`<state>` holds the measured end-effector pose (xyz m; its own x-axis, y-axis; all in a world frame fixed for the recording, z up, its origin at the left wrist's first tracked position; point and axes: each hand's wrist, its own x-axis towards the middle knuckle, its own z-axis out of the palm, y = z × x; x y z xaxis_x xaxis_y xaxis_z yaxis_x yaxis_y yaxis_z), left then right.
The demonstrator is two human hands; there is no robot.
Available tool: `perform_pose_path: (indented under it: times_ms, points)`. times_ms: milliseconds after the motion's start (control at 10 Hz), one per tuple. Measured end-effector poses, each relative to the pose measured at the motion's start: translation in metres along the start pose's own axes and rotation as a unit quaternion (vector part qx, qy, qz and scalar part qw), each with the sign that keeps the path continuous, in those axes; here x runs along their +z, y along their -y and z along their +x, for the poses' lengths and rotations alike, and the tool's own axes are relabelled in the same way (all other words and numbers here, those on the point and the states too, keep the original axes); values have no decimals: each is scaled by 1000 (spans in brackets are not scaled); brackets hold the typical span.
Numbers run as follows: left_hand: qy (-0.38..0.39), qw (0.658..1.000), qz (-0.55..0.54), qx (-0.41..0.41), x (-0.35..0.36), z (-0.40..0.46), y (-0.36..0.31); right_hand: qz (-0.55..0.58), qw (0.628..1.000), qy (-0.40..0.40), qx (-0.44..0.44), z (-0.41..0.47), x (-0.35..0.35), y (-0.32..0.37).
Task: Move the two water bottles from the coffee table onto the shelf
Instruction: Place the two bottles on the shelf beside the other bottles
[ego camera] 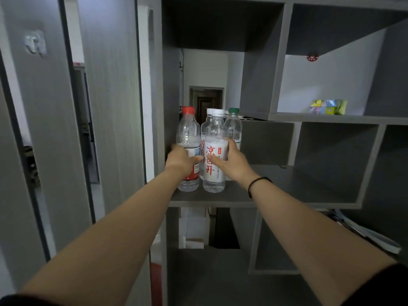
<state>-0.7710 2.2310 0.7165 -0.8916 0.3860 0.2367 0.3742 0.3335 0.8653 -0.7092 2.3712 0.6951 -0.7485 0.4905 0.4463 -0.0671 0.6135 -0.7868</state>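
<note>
Fingers of the left hand [182, 161] clasp the red-capped clear plastic bottle [188, 138], the right hand [231, 161] gripping the white-capped bottle [215, 149] labelled "凉白开" on the grey shelf [276, 195].

The white-capped bottle [214, 151] at the front edge of the shelf board [287, 195] wears a white label with three large red characters running downward, 凉白开; beside them sit a small red stamp and a line of fine print too small to read. The second white-capped bottle [204, 138] just behind it shows part of the same red lettering. The red-capped bottle [188, 138] carries a red-and-white label whose text cannot be read.
</note>
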Motion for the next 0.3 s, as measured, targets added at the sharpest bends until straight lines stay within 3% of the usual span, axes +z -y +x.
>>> perform_pose_path:
  times_ms: [200, 300]
  points:
    - [18, 1000, 3, 23, -1, -1, 3, -20, 1000, 22, 10, -5, -1, 2]
    - [-23, 993, 36, 108, -5, -13, -1, -68, 997, 32, -14, -7, -12, 14]
